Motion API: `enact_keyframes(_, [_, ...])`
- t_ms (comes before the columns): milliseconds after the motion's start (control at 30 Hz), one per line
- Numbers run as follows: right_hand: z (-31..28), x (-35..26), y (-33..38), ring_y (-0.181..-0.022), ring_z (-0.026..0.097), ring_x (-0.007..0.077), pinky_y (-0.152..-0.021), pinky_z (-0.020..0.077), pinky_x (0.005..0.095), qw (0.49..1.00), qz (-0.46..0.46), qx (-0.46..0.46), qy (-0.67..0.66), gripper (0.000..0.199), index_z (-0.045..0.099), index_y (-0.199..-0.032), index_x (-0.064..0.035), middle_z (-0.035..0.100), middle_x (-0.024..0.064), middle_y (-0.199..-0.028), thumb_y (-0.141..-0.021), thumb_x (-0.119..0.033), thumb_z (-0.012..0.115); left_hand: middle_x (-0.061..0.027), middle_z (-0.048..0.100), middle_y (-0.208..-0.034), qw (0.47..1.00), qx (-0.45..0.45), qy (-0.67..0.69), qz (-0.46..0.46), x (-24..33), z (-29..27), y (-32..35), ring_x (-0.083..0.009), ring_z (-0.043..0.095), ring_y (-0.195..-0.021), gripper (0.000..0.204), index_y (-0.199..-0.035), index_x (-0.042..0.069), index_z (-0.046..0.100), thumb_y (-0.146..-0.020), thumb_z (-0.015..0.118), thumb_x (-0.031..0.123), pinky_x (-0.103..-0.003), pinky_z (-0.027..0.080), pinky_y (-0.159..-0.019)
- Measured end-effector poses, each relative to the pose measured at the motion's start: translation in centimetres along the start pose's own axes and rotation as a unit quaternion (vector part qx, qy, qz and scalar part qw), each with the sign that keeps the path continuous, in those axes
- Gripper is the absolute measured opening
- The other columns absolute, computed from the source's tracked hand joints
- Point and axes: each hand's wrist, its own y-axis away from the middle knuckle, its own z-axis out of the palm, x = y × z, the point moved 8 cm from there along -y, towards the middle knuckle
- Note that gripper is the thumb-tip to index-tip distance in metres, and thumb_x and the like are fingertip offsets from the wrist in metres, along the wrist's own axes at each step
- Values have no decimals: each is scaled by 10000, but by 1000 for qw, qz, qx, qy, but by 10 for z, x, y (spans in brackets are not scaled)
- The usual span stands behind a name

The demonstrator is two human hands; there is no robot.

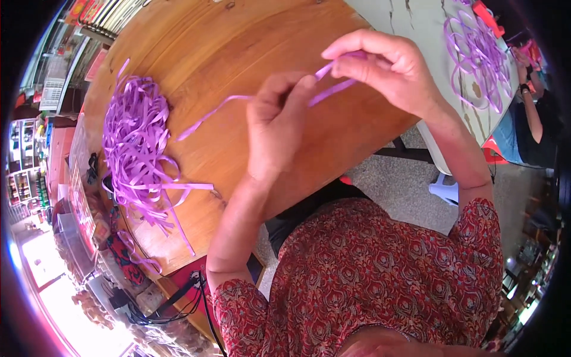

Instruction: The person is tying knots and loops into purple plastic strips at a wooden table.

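Observation:
Over the wooden table, my left hand is closed on a purple ribbon, pinching it between thumb and fingers. One loose end of the ribbon trails to the left from under that hand. Up and to the right, my right hand pinches the same ribbon, which runs doubled between both hands as a loop. The fingertips of the right hand partly cover the ribbon there. A big tangled heap of purple ribbons lies on the table to the left of my left hand.
The wooden table has a curved left side. At the right, a white table bears looped purple ribbons. Beyond it is another person's arm. Black cables hang below the table at lower left, beside crowded shelves.

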Motion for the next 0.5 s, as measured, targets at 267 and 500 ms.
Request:
enact_keyframes(267, [-29,20,11,-847,606,106,-766,474,225,998,17,49,18,141,648,-992,3,638,35,-905,-881,-58,584,-84,567,-807,788,72,-569,225,42,-57,7,-182,530,-749,68,-845,51,640,-782,646,28,-300,421,-647])
enact_keyframes(500, [16,-9,0,-794,585,128,-676,458,234,981,-128,-15,146,162,660,-966,-10,615,52,-863,-816,35,618,-144,588,-938,884,42,-341,318,42,-1,6,-269,565,-873,240,-1066,22,594,-827,585,43,-327,455,-769])
